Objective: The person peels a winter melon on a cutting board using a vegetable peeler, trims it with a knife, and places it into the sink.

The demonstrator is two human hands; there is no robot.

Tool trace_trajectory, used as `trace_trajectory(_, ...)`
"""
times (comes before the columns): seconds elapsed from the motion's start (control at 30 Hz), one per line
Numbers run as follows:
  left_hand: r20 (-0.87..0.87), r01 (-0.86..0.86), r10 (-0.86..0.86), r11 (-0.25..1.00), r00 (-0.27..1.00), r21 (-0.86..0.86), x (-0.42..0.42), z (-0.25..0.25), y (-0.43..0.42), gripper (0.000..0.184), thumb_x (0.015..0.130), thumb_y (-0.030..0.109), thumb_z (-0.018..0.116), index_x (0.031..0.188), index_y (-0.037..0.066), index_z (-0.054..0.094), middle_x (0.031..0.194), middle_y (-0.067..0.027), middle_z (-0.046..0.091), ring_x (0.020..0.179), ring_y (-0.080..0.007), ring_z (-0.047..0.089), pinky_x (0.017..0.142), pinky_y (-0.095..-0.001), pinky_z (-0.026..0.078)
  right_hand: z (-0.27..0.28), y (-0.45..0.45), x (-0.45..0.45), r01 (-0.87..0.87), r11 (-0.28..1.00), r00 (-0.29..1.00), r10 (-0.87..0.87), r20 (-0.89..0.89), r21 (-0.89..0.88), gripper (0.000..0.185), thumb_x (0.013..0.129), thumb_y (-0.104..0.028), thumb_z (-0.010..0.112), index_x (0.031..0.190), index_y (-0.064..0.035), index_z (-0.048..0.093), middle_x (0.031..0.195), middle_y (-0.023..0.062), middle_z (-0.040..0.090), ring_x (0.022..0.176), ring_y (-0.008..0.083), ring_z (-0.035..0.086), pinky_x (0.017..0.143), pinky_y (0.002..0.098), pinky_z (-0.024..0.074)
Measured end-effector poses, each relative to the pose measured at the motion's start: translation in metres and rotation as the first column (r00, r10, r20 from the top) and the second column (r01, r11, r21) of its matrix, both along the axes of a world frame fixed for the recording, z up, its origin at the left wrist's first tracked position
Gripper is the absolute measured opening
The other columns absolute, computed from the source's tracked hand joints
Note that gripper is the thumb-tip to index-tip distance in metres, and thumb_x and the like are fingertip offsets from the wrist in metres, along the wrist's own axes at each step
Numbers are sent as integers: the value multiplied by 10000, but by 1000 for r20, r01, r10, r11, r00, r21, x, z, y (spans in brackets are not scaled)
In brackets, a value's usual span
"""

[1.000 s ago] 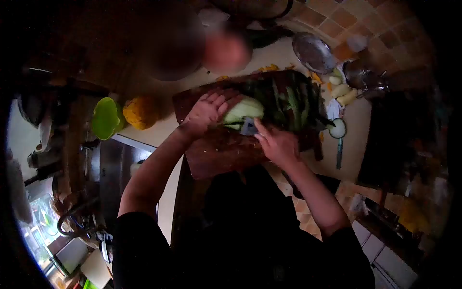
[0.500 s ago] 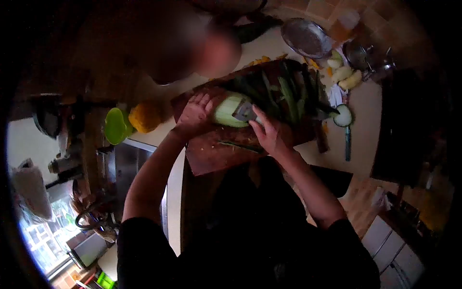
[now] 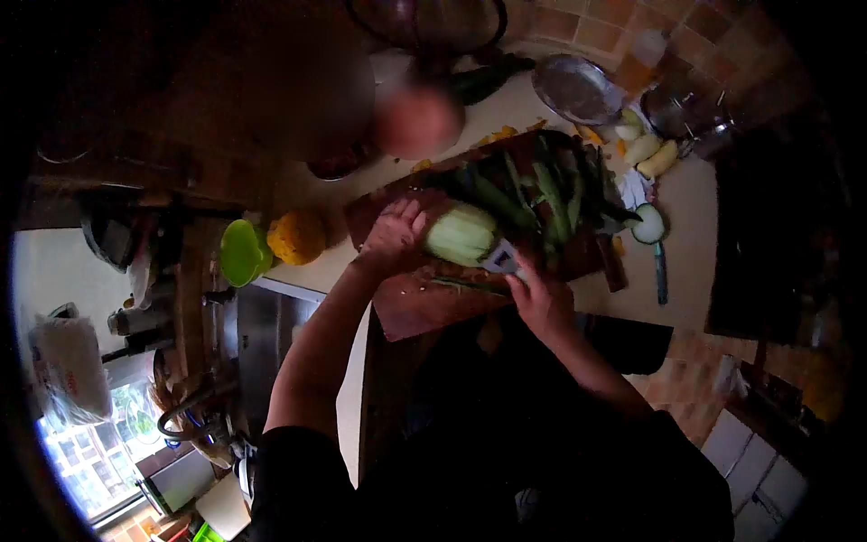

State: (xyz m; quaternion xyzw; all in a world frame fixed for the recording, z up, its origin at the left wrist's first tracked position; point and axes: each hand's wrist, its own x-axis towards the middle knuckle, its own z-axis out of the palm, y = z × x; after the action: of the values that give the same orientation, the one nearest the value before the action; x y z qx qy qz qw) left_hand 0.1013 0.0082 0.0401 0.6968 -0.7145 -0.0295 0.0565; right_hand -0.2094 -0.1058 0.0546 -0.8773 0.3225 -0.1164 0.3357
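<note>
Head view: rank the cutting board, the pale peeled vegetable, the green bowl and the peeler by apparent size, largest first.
1. Cutting board, clearly largest
2. Pale peeled vegetable and green bowl: too alike to rank
3. Peeler, smallest by what shows; the right hand partly hides it

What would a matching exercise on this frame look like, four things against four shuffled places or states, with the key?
1. lime-green bowl
2. right hand
3. pale green vegetable
4. left hand

A. holding the grey peeler
B. at the vegetable's left end
C. left of the round orange item
D. between the two hands

Pairs: 1-C; 2-A; 3-D; 4-B
</note>
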Motion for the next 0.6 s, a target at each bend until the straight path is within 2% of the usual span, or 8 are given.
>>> trace_trajectory(0.03,-17,15,-16,999,1000,-28,3,-6,-2,814,699,481,801,1301,-14,568,1323,-205,560,1246,-397,534,1077,-490,440,2,0,-13,43,994,991,-29,-129,104,544,957,-242,694,1444,-89,507,1175,223,687,1077,416,667,894,487,532)
trace_trajectory(0.13,89,-47,49,999,995,-24,2,-20,3,900,684,556,806,1338,-3,540,1345,-194,546,1259,-387,527,1077,-483,442,-43,3,-55,134,986,986,-143,83,100,521,985,-317,664,1433,-97,513,1128,216,711,1035,415,689,877,477,544)
trace_trajectory(0.17,111,-60,61,998,992,-5,1,-21,6,928,681,578,807,1354,2,529,1354,-189,541,1265,-385,523,1077,-480,442,-46,9,-57,154,971,983,-170,73,183,511,995,-344,647,1425,-99,521,1150,213,707,1057,413,683,895,468,538)
trace_trajectory(0.23,114,-53,49,998,992,39,0,-10,1,975,679,601,804,1401,23,496,1374,-174,530,1283,-385,510,1079,-478,440,-18,7,-19,196,923,971,-231,68,332,501,1013,-398,613,1411,-105,536,1194,209,698,1101,407,671,931,451,526)
trace_trajectory(0.33,81,-35,32,999,996,39,-15,17,-10,1031,681,604,802,1488,81,430,1399,-150,517,1310,-376,489,1080,-486,435,-46,-12,32,188,904,934,-285,214,384,529,1025,-476,558,1404,-106,542,1274,206,668,1172,399,637,980,444,499)
trace_trajectory(0.43,167,-43,40,999,985,15,-39,34,-19,1079,661,598,818,1535,140,384,1486,-139,463,1337,-367,457,1050,-506,453,-33,-30,61,281,744,938,-347,-10,606,448,1027,-395,603,1328,-63,594,1210,152,693,1143,310,648,989,388,486)
trace_trajectory(0.53,176,-143,122,984,977,108,-45,26,-25,1114,645,652,807,1550,178,363,1470,-125,475,1344,-363,451,1049,-519,451,-40,-11,60,315,855,936,-352,16,412,441,1033,-388,590,1323,-57,582,1217,162,683,1117,321,652,968,393,492)
trace_trajectory(0.6,184,-149,132,986,974,79,-47,27,-26,1023,702,556,798,1551,188,360,1411,-124,505,1320,-351,475,1047,-511,449,-38,7,51,333,873,922,-381,72,358,444,1035,-383,586,1334,-56,572,1248,173,666,1147,319,640,973,393,488)
